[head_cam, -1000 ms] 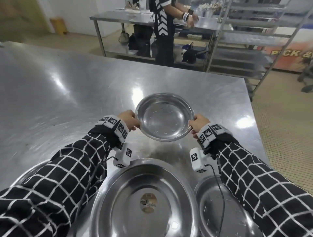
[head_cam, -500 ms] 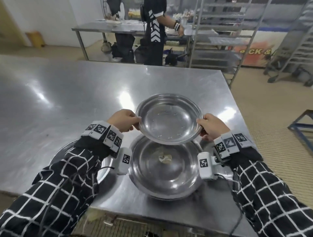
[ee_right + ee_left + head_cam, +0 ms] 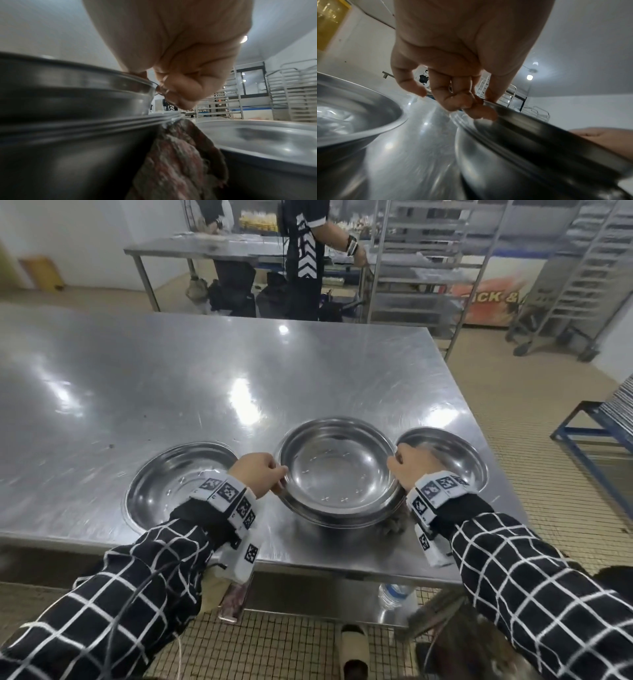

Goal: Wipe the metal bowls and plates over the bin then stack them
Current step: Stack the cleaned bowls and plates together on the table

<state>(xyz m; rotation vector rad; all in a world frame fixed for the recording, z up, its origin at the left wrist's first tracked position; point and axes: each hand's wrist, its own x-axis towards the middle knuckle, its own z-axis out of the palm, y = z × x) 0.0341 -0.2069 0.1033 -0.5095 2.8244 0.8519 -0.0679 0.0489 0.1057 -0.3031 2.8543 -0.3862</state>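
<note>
A round metal bowl (image 3: pixel 337 470) sits nested in a larger metal bowl (image 3: pixel 342 517) near the table's front edge. My left hand (image 3: pixel 262 474) pinches the upper bowl's left rim (image 3: pixel 505 108), and my right hand (image 3: pixel 407 463) pinches its right rim (image 3: pixel 150 83). A pinkish-grey cloth (image 3: pixel 180 155) hangs out between the stacked bowls on the right, also seen as cloth (image 3: pixel 394 525) in the head view. Another metal bowl (image 3: pixel 181 474) lies to the left and a third bowl (image 3: pixel 455 453) to the right.
The steel table (image 3: pixel 171 371) stretches far back and left. Below its front edge are a shelf with a water bottle (image 3: pixel 394 594) and tiled floor. A person (image 3: pixel 305 258) stands at a far table. Metal racks (image 3: pixel 582 268) stand at the back right.
Both hands have lowered the bowl from the air into the larger bowl near the table's front edge. The camera has pulled back and now shows the side bowls.
</note>
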